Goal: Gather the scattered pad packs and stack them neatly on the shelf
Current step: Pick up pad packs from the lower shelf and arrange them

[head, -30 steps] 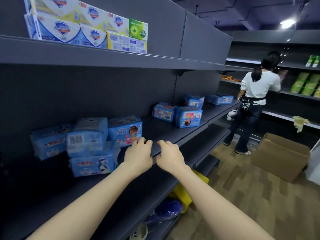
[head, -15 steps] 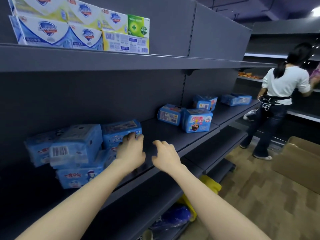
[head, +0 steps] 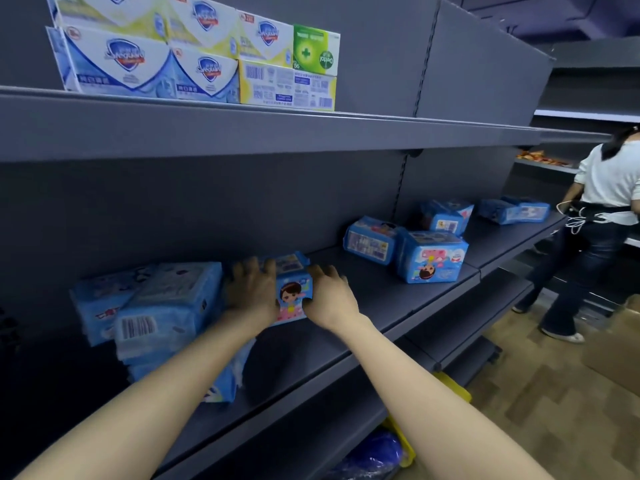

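A soft, uneven stack (head: 166, 303) risks toppling off the shelf's (head: 398, 296) front edge if the cartoon-printed pad pack (head: 292, 289) is pushed against it. The left hand (head: 251, 292) and right hand (head: 330, 296), forearms outstretched, each have their grip curled round the pack's sides, mid-shelf.

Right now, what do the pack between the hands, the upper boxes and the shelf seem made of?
Pack: soft printed plastic film, slightly glossy; crimped, wrinkled ends. Boxes: printed cardboard, probably; flat faces, sharp corners. Shelf: likely painted metal, matte grey; thin folded front lip.
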The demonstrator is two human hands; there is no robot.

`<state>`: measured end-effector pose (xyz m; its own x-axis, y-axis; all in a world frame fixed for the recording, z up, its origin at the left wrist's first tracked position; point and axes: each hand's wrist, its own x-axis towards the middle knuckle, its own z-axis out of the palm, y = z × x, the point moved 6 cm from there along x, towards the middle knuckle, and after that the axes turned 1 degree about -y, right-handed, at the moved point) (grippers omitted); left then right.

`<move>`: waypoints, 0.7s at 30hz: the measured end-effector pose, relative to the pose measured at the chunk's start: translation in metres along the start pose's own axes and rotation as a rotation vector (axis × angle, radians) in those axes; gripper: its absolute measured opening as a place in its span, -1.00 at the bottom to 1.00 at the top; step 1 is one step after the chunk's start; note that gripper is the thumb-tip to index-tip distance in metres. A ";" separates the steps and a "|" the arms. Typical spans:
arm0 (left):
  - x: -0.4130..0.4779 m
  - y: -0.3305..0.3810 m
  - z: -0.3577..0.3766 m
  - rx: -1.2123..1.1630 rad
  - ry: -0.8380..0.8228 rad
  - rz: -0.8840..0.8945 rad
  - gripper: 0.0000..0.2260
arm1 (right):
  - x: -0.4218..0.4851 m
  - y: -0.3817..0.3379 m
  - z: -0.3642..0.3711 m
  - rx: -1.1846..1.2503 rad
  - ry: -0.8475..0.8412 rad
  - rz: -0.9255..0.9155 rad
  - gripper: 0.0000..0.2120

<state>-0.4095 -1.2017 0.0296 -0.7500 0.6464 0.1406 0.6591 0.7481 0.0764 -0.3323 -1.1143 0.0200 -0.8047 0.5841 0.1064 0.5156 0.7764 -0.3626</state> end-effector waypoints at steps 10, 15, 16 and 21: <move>0.012 -0.022 0.007 -0.086 -0.028 -0.013 -0.50 | 0.023 -0.012 0.015 0.087 -0.073 -0.004 -0.32; 0.014 -0.023 0.009 -0.102 -0.034 -0.026 -0.55 | 0.028 -0.012 0.022 0.144 -0.078 0.026 -0.32; 0.015 -0.023 0.010 -0.107 -0.035 -0.027 -0.56 | 0.028 -0.012 0.022 0.154 -0.073 0.027 -0.32; 0.019 -0.018 0.010 -0.151 -0.022 -0.009 -0.58 | 0.026 -0.010 0.020 0.214 -0.020 0.035 -0.38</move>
<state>-0.4365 -1.2010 0.0206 -0.7560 0.6440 0.1175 0.6518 0.7240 0.2256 -0.3641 -1.1122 0.0079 -0.7944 0.6031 0.0727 0.4705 0.6865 -0.5543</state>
